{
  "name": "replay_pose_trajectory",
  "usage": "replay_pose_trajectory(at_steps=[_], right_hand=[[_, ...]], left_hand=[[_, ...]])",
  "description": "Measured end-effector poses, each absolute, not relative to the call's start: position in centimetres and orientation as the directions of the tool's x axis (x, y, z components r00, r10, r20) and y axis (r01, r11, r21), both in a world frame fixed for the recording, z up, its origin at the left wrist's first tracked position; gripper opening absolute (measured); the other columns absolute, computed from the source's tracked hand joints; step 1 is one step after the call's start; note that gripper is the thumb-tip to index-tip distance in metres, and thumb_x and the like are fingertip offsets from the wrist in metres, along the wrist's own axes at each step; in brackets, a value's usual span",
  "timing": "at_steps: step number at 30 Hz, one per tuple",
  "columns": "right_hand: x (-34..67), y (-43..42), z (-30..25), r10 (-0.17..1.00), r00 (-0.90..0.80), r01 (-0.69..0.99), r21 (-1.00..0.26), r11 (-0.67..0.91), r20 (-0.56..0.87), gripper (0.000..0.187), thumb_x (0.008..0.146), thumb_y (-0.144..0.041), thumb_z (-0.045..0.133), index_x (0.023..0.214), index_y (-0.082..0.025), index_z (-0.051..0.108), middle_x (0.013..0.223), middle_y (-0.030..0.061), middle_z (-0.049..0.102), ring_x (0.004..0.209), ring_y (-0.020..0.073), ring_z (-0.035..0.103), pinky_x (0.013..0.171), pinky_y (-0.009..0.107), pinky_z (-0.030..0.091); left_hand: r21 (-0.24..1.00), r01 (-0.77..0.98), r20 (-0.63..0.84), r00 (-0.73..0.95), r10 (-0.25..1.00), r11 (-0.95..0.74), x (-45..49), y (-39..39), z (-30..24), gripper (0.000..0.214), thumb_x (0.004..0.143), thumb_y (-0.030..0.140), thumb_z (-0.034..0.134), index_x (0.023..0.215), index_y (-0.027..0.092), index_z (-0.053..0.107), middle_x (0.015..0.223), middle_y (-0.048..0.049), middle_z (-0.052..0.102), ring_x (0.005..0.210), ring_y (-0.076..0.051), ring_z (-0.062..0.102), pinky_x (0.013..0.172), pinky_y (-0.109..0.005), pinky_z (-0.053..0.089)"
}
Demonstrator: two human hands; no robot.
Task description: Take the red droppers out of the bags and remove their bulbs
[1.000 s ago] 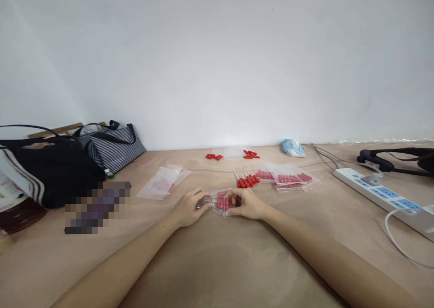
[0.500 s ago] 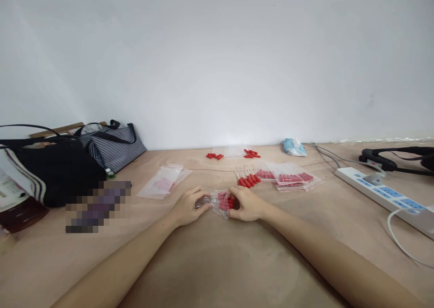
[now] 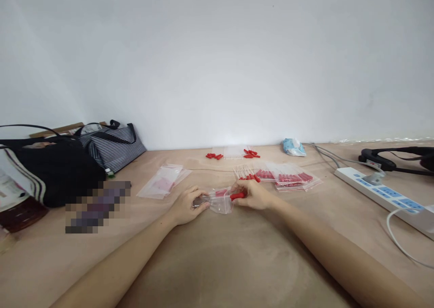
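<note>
A: Several bags look done already, don't they?

B: Yes. A few filled bags (image 3: 288,179) lie overlapping right of centre, with red ends showing through the plastic. One more small clear bag (image 3: 219,200) lies on the table at the centre of the frame, between the two hands, with a little red inside it.

A: And the hands?

B: The left hand (image 3: 186,205) pinches the bag's left end down against the table. The right hand (image 3: 252,194) is closed on a red-tipped stick (image 3: 237,195), whose red end sits at the bag's right edge. I cannot tell whether it is inside the mouth.

A: How much is left?

B: A fair share, I'd judge. A loose heap of sticks (image 3: 247,175) lies just beyond the right hand. Further sticks (image 3: 233,153) lie at the back by the wall, and a stack of empty bags (image 3: 163,181) lies left of centre.

A: What about the surface and the room?

B: It is a plain tan table (image 3: 217,263) running back to a bare white wall (image 3: 217,64). At the far left sit a black bag (image 3: 50,170) and a striped bag (image 3: 111,147). At the right edge there is a white power strip (image 3: 379,194), with a black headset (image 3: 393,160) beyond it. A blue packet (image 3: 293,147) lies near the wall.
</note>
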State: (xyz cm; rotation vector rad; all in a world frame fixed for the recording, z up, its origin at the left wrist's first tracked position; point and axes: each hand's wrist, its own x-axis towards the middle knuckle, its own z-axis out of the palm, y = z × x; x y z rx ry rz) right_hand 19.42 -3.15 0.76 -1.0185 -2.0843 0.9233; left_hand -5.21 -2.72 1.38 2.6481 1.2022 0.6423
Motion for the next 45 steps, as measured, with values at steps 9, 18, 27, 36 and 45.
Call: replay_pose_trajectory(at_steps=[9,18,27,36,45], right_hand=[[25.5,-0.8,3.2,0.973,-0.094,0.077,-0.973,0.220,0.212,0.024,0.059,-0.033,0.069,0.073,-0.016,0.057,0.064,-0.0018,0.059,0.060,0.0111,0.056,0.058,0.026,0.047],[19.6,0.4,1.3,0.711,-0.329,0.778,-0.248,0.577,0.621,0.018,0.080,-0.014,0.041,0.088,-0.016,0.058,0.092,0.0079,0.059,0.083,0.0154,0.055,0.073,0.027,0.042],[17.1,-0.1,1.4,0.796,-0.554,0.832,0.179,0.525,0.243,0.022,0.079,-0.009,0.041,0.090,-0.014,0.059,0.102,0.0130,0.054,0.091,0.0203,0.051,0.074,0.030,0.036],[17.0,-1.0,2.3,0.876,-0.442,0.896,0.124,0.425,0.192,0.025,0.073,-0.019,0.045,0.094,-0.016,0.058,0.098,0.0128,0.056,0.093,0.0262,0.049,0.074,0.038,0.033],[18.2,-2.9,1.6,0.839,-0.337,0.830,-0.287,0.479,0.428,0.018,0.078,-0.022,0.043,0.080,-0.019,0.061,0.078,0.0029,0.060,0.080,0.0157,0.051,0.074,0.030,0.029]], left_hand=[[0.337,0.675,0.308,0.579,0.754,-0.656,-5.2,-2.7,1.3,0.022,0.077,0.034,0.051,0.091,0.020,0.058,0.082,-0.0022,0.056,0.075,-0.014,0.054,0.069,-0.026,0.042],[0.341,0.678,0.299,0.578,0.759,-0.651,-5.3,-2.5,1.0,0.023,0.077,0.034,0.051,0.093,0.019,0.058,0.083,-0.0030,0.056,0.076,-0.015,0.054,0.068,-0.026,0.042],[0.323,0.674,0.311,0.587,0.747,-0.664,-5.2,-2.7,1.2,0.024,0.077,0.035,0.051,0.092,0.018,0.059,0.079,-0.0039,0.054,0.076,-0.016,0.053,0.068,-0.027,0.042],[0.352,0.653,0.313,0.593,0.742,-0.670,-5.3,-2.7,1.3,0.025,0.075,0.034,0.052,0.094,0.019,0.058,0.089,-0.0052,0.053,0.084,-0.017,0.051,0.077,-0.030,0.041],[0.415,0.685,0.280,0.530,0.801,-0.598,-5.4,-2.5,1.4,0.020,0.077,0.035,0.048,0.080,0.018,0.056,0.079,-0.0022,0.059,0.075,-0.016,0.053,0.069,-0.027,0.041]])
